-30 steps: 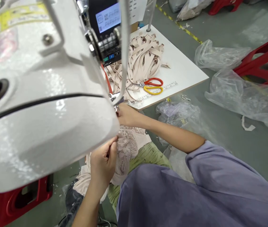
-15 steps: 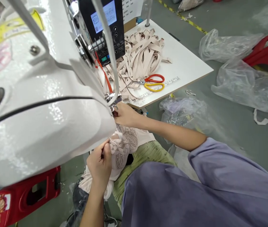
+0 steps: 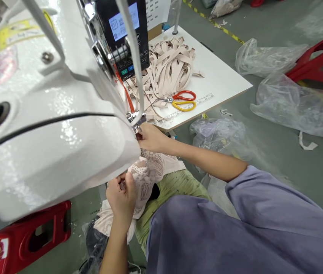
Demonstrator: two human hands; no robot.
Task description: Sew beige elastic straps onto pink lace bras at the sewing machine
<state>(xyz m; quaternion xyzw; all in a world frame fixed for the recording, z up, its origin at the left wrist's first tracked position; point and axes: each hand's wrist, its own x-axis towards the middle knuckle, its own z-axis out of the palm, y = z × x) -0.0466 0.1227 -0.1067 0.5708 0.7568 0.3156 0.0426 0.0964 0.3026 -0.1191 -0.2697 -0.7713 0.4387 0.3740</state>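
Observation:
A big white sewing machine head [image 3: 50, 125] fills the left of the view. My left hand [image 3: 121, 196] is below it, fingers pinched shut on a pale lace garment [image 3: 147, 177] that hangs down over my lap. My right hand [image 3: 151, 139] reaches in under the machine's front by the metal presser foot [image 3: 135, 120]; its fingers are tucked behind the machine casing and hidden. The lace runs from my left hand up toward the right hand.
A pile of beige elastic strips [image 3: 167, 68] and red-and-yellow scissors [image 3: 181, 101] lie on the white table [image 3: 221, 82] with a printed ruler along its edge. The machine's control panel [image 3: 124, 26] stands behind. Clear plastic bags [image 3: 295, 104] and a red stool [image 3: 24, 238] are on the floor.
My left hand has shifted slightly and regripped the lace under the machine. The right hand stays by the presser foot. The view has tilted a little.

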